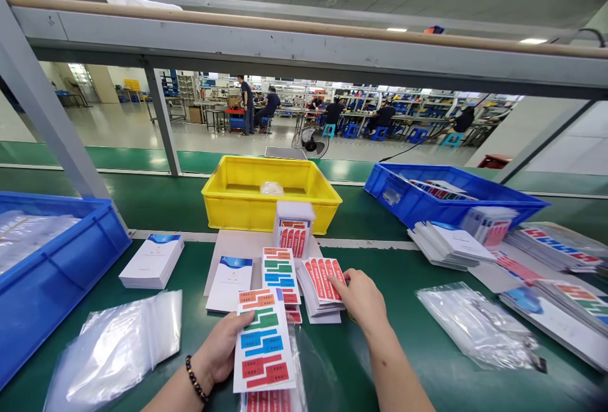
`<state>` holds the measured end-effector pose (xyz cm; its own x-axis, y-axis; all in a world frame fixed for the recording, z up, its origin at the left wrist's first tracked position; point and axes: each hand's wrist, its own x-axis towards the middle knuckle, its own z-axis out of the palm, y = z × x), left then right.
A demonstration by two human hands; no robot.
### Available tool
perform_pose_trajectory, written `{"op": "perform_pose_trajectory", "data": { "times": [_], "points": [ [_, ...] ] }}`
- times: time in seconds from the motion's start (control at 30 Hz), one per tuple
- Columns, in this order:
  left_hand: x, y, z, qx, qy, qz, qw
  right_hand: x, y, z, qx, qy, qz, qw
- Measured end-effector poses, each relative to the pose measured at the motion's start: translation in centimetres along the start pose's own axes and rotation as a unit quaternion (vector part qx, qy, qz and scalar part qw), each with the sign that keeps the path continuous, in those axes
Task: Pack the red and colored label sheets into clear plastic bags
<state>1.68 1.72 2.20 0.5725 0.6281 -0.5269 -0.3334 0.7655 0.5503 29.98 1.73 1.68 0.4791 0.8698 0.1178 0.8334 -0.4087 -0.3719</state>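
My left hand (219,347) is closed on a label sheet (265,342) with orange, green, blue and red stickers, thumb on top. Under it lie a clear plastic bag (300,371) and red-striped sheets (268,401). My right hand (363,301) has its fingers pinched at the right edge of the top red label sheet (323,277), which lies on a slightly fanned stack. Between the hands is a stack of multicoloured label sheets (279,269). To its left sits a stack of white booklets with blue tops (230,282). More red label sheets (293,239) stand upright behind.
A yellow bin (266,212) stands at the back, with blue bins at left (61,260) and right (403,203). Clear bags (128,342) and a booklet stack (152,261) lie at left. More bags (477,326) and printed stacks (446,244) are at right. A shelf beam (304,41) crosses above.
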Motion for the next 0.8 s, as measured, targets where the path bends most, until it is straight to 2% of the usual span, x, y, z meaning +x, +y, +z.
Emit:
{"op": "perform_pose_trajectory", "data": {
  "times": [0.17, 0.23, 0.27, 0.33, 0.4, 0.53, 0.6, 0.63, 0.8],
  "points": [
    [0.3, -0.1, -0.4, 0.007, 0.003, 0.000, 1.000, -0.4, -0.2, -0.7, 0.094, 0.019, 0.038, 0.995],
    [0.5, -0.2, -0.7, 0.004, -0.007, -0.003, 1.000, -0.8, -0.4, -0.9, 0.216, 0.006, 0.043, 0.975],
    [0.5, -0.2, -0.7, 0.002, -0.010, -0.005, 1.000, -1.1, -0.7, -1.0, 0.309, -0.014, 0.044, 0.950],
    [0.5, 0.0, -0.4, -0.009, -0.009, -0.002, 1.000, -1.9, -1.9, -0.9, 0.481, -0.079, 0.040, 0.872],
    [0.3, 0.1, 0.0, -0.019, -0.006, 0.005, 1.000, -3.2, -3.5, -0.5, 0.557, -0.158, 0.021, 0.815],
    [0.2, -0.1, 0.4, -0.023, -0.030, 0.049, 0.998, -5.8, -6.8, 0.9, 0.563, -0.282, -0.028, 0.776],
    [0.5, -0.4, -0.1, -0.010, -0.048, 0.069, 0.996, -6.8, -7.6, 1.7, 0.549, -0.305, -0.044, 0.777],
    [0.6, -0.6, -0.3, 0.003, -0.056, 0.076, 0.996, -7.2, -7.8, 2.0, 0.533, -0.308, -0.053, 0.787],
    [0.9, -1.1, -1.0, 0.063, -0.069, 0.100, 0.991, -7.3, -7.3, 3.0, 0.407, -0.256, -0.121, 0.869]
  ]
}}
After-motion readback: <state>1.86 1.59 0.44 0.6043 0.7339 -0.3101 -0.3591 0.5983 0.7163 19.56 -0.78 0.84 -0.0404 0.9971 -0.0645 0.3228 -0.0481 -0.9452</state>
